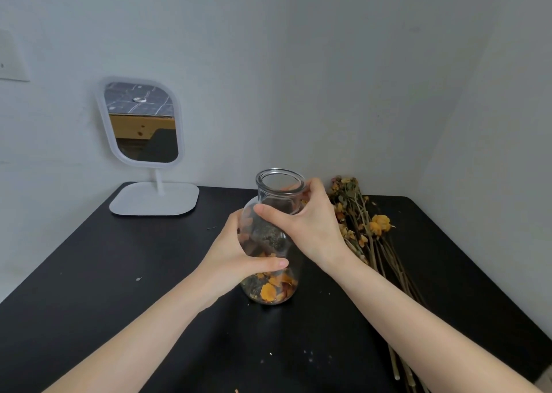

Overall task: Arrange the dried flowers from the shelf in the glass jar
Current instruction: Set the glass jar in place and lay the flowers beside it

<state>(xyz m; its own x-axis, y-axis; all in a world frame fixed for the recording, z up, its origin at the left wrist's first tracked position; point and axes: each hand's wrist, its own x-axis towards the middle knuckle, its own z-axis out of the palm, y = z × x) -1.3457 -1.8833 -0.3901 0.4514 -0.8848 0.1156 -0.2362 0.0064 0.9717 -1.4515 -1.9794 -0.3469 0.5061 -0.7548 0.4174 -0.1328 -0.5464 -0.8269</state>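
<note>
A clear glass jar [279, 183] with a wide open mouth stands upright on the black table [119, 273], near its middle. Loose orange and brown dried petals [270, 289] lie at its bottom. My left hand [236, 258] grips the jar's lower body from the left, thumb across the front. My right hand [310, 225] grips the shoulder and neck from the right. A bunch of dried flowers [373, 228] with yellow-orange heads and long pale stems lies flat on the table just right of the jar, heads toward the wall.
A white standing mirror [143, 123] with a flat base [155, 199] sits at the back left by the wall. Small crumbs of dried plant [310, 358] dot the table front. Grey walls close in behind and on the right.
</note>
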